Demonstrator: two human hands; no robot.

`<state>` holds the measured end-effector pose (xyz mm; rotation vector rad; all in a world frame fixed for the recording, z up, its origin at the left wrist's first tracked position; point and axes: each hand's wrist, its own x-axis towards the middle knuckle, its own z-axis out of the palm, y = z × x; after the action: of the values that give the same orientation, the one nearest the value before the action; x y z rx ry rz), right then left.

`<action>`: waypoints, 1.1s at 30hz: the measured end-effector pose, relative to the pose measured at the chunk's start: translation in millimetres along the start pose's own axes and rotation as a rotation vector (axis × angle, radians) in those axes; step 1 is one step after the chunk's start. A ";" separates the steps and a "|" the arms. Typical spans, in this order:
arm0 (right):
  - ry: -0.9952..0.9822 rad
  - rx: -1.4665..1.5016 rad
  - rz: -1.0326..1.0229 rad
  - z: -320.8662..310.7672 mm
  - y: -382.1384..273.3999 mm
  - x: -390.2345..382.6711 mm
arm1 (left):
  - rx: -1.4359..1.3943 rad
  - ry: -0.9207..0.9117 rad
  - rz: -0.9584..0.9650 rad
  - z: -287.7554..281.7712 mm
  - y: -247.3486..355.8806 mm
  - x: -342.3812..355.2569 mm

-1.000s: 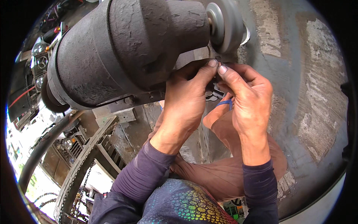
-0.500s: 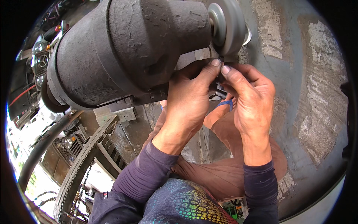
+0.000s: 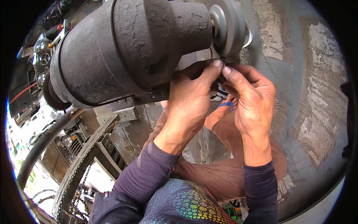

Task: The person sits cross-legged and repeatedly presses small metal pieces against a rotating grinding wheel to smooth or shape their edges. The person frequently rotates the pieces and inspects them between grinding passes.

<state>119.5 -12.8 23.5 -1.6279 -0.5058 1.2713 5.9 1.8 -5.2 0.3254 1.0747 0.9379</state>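
Your left hand (image 3: 191, 96) and right hand (image 3: 254, 98) pinch a small dark piece (image 3: 223, 59) near the grinding wheel (image 3: 235, 30), apparently positioning it, which next calls for a steady grip.

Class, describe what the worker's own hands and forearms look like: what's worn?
The left hand and right hand are ungloved, with short nails on the visible thumbs. The left sleeve and right sleeve are dark purplish, close-fitting and creased, leaving both wrists bare.
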 end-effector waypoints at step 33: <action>-0.026 -0.144 -0.031 2.3 -4.6 1.6 | -0.120 0.084 -0.026 2.1 -4.0 -0.7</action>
<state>119.1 -8.4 26.7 -1.7178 -0.6495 1.2590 9.6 -0.7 -6.4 0.1741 1.0915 0.9948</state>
